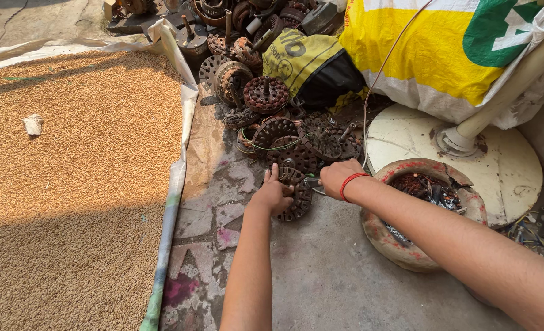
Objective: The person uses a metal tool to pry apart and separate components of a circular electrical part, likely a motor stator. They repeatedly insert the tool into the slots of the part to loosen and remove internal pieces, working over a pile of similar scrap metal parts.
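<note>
1. The left hand (273, 195), fingers spread, presses a rusty motor stator (296, 195) on the floor, just left of the clay pot (384, 236).
2. The right hand (336, 178) is closed around a small metal tool (312, 182) touching the stator.

Head camera looks steeply down, close above the floor (345, 276).

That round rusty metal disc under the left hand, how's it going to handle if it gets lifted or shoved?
The rusty disc looks like solid slotted metal, so probably stiff and heavy for its size. It lies flat on the concrete floor, so a push would likely make it scrape, not roll. The left hand presses on it; its toothed rim may snag.
</note>
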